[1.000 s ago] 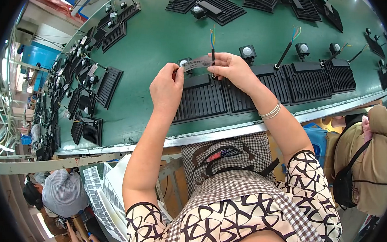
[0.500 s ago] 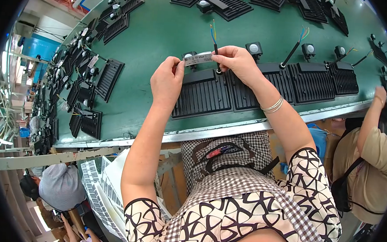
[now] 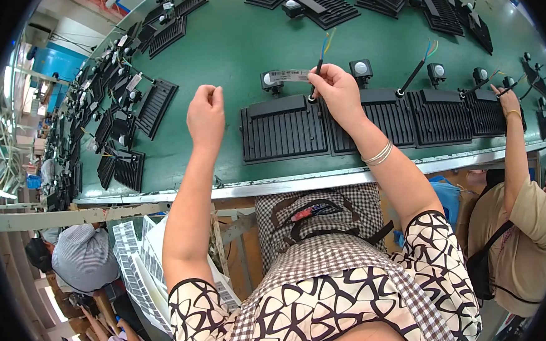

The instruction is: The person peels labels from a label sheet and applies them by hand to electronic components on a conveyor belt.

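White label (image 3: 289, 75) pinched against cable (image 3: 317, 73) by right hand (image 3: 334, 88).

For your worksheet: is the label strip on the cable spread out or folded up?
Spread out: the label sticks out flat and sideways from the cable, which the right hand pinches.

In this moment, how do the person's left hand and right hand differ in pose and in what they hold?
The right hand pinches the black cable with a white label on it, above a black finned housing; the left hand holds nothing visible. The right hand touches the work, whereas the left hand hangs apart, over the green table, fingers curled loosely. Both are bare and reach forward.
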The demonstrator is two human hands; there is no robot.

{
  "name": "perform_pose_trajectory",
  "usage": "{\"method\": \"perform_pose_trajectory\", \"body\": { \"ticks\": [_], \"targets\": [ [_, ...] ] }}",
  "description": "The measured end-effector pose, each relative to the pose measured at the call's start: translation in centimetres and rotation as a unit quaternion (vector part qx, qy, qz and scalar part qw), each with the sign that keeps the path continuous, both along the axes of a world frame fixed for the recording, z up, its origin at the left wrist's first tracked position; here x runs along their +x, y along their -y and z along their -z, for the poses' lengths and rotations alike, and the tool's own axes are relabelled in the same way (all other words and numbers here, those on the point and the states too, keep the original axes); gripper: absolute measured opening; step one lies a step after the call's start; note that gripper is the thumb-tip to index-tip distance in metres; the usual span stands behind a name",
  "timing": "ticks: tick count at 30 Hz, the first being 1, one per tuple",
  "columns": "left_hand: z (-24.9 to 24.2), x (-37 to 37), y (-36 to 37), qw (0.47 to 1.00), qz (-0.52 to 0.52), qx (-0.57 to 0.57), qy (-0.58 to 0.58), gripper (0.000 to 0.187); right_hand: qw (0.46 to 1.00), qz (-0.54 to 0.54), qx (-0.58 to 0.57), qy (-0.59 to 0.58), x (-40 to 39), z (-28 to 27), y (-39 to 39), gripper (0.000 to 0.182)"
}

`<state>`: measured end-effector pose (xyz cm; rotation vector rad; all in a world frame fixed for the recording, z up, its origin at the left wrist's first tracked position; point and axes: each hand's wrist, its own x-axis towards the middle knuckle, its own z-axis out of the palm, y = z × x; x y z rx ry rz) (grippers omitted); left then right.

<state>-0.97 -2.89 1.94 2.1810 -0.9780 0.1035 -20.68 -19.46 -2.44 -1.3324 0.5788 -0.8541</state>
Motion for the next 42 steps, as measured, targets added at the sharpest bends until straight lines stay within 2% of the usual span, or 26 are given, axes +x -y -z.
{"method": "perform_pose_trajectory", "body": {
  "ticks": [3,7,10,11,12,14,16,17,20,23,24,26,27,29,30,32,33,34,35,36,38,40,42],
  "targets": [
    [0.3,-0.6,-2.0,0.994,0.026,0.003,-0.109,0.023,1.000,-0.013,0.019,-0.003,0.1,-0.4,-0.2,0.014],
    [0.1,-6.6,-3.6,0.992,0.114,0.055,-0.023,0.026,0.998,-0.040,0.046,0.005,0.3,-0.9,-0.6,0.013],
    [1.0,-9.4,-4.9,0.961,0.223,0.135,0.089,0.045,0.998,-0.048,0.039,-0.029,1.2,-1.1,-1.1,0.013],
    [1.6,-9.5,-5.2,0.950,0.217,0.167,0.150,0.052,0.998,-0.038,0.033,-0.049,1.5,-1.5,-1.3,0.014],
    [1.9,-9.1,-5.3,0.950,0.217,0.164,0.153,0.052,0.997,-0.028,0.027,-0.068,1.8,-1.7,-1.5,0.014],
    [2.2,-7.4,-5.3,0.950,0.214,0.156,0.164,0.054,0.997,-0.032,0.008,-0.076,2.8,-0.7,-1.1,0.029],
    [2.6,-3.8,-4.8,0.956,0.156,0.169,0.184,0.054,0.997,-0.016,-0.035,-0.066,4.5,-0.6,-2.0,0.040],
    [2.7,-1.2,-4.4,0.959,0.109,0.185,0.183,0.056,0.986,-0.004,-0.099,-0.133,4.5,-1.1,-2.4,0.054],
    [2.1,4.2,-4.1,0.950,-0.079,0.243,0.181,0.055,0.985,-0.057,-0.124,-0.104,3.0,-2.2,-5.0,0.048],
    [1.3,4.0,-5.6,0.972,-0.066,0.158,0.161,0.048,0.974,-0.183,-0.076,-0.106,2.0,-1.4,-7.9,0.036],
    [1.2,3.7,-6.6,0.984,-0.064,0.142,0.088,0.044,0.969,-0.183,-0.099,-0.133,2.0,-1.3,-9.2,0.027],
    [1.0,3.0,-8.7,0.991,-0.057,0.104,-0.058,0.039,0.956,-0.222,-0.116,-0.155,2.0,-1.7,-11.3,0.025],
    [0.9,3.2,-10.3,0.978,-0.026,0.033,-0.204,0.029,0.952,-0.233,-0.116,-0.161,2.1,-2.0,-12.3,0.025],
    [-1.9,1.5,-14.8,0.941,0.004,0.048,-0.334,0.023,0.940,-0.251,-0.159,-0.165,2.4,-2.5,-14.2,0.022],
    [-3.9,0.2,-17.1,0.915,0.014,0.053,-0.399,0.020,0.930,-0.264,-0.195,-0.164,2.6,-2.8,-15.3,0.021],
    [-5.8,-2.2,-22.2,0.901,0.023,-0.040,-0.432,0.013,0.908,-0.289,-0.286,-0.107,3.0,-3.4,-18.1,0.017],
    [-5.3,-2.6,-25.4,0.916,0.047,-0.071,-0.392,0.012,0.881,-0.301,-0.355,-0.083,3.4,-3.6,-19.5,0.017],
    [-6.1,-4.0,-27.9,0.929,-0.009,-0.068,-0.363,0.014,0.850,-0.316,-0.419,-0.053,3.6,-3.9,-21.2,0.016],
    [-6.6,-5.3,-30.4,0.932,-0.040,-0.062,-0.354,0.016,0.832,-0.353,-0.428,-0.008,3.8,-4.2,-23.1,0.016],
    [-7.0,-6.5,-32.6,0.935,-0.068,-0.055,-0.344,0.017,0.791,-0.400,-0.462,-0.025,3.8,-4.8,-25.0,0.019],
    [-7.1,-9.6,-36.3,0.920,-0.170,-0.041,-0.350,0.019,0.735,-0.439,-0.513,0.053,4.3,-5.0,-28.8,0.022],
    [-6.5,-11.8,-39.3,0.911,-0.250,-0.021,-0.328,0.020,0.672,-0.475,-0.557,0.111,4.6,-4.6,-32.2,0.035],
    [-4.6,-13.6,-42.4,0.929,-0.300,0.085,-0.199,0.019,0.628,-0.531,-0.555,0.123,4.8,-4.3,-35.2,0.045]
  ]
}}
